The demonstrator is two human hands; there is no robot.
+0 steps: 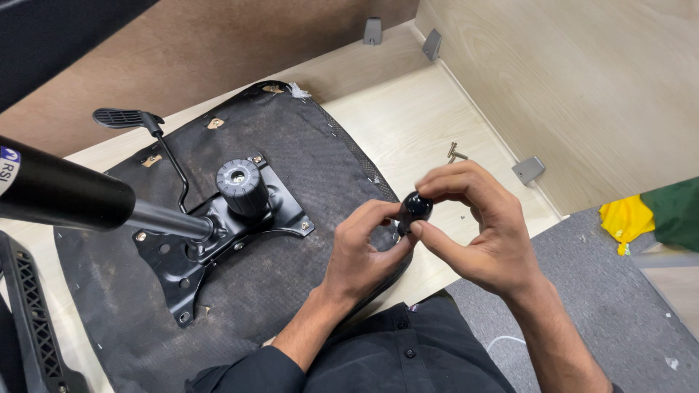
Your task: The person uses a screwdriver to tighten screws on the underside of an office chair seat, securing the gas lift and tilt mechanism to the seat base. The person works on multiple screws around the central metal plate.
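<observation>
While the upturned seat base point(240, 240) lies flat just left of my hands, my right grip point(473, 233) and left grip point(364, 251) pinch one small black knob point(417, 207) between fingertips, lifted for turning.

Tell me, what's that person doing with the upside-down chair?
A person holds a small black knob between both hands: the right hand grips it with fingertips, and the left hand touches it from below. In front lies an office chair seat, bottom side up, on a wooden board. A black metal plate with a lever is screwed onto it. A few loose screws lie on the board.
</observation>
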